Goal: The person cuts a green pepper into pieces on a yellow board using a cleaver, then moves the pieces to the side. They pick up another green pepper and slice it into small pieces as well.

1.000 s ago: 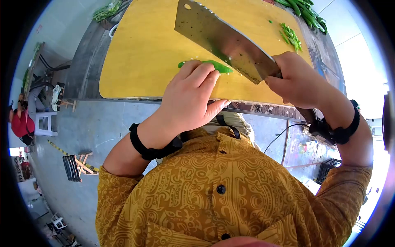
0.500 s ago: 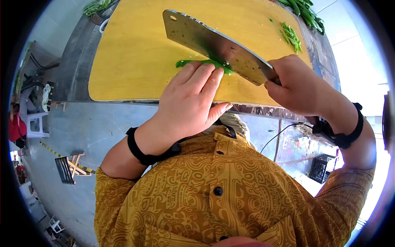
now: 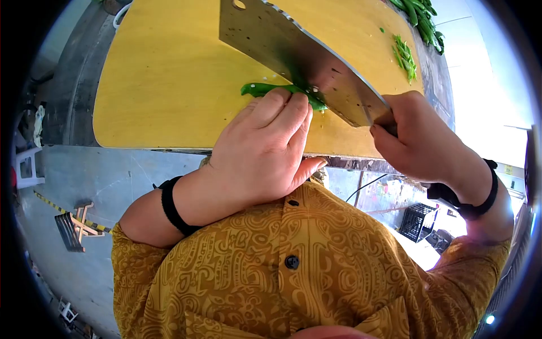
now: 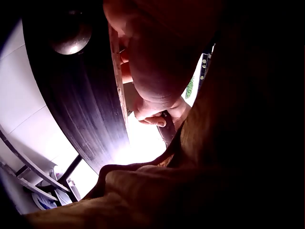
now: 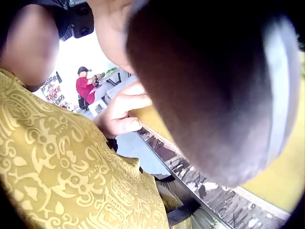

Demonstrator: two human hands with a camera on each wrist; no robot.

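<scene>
At 12 o'clock in the head view, a glossy, elongated green pepper [image 3: 258, 89] is laid on a broad yellow board [image 3: 164, 85], near the board's close edge. The pepper is pressed from 6 o'clock by the extended fingers of the left hand [image 3: 264, 140]; the thumb is set apart from it. Between 2 and 3 o'clock, a wide, speckled steel cleaver [image 3: 316, 65] is gripped by its handle in the curled fingers of the right hand [image 3: 419, 131]. The blade is angled across the pepper's right-hand portion.

The pepper is judged light, slick-skinned and crisp, liable to split under hard pressure. It is best held down along its 9 o'clock length. The cleaver is judged heavy and stiff; hold should be taken at the handle only.

Contact between edge and pepper cannot be confirmed. The pepper's middle is partly covered by fingers, and the blade's upper corner is cropped. In the right wrist view, a large, blurred dark shape [image 5: 205, 95] cannot be identified. The left wrist view is largely dark.
</scene>
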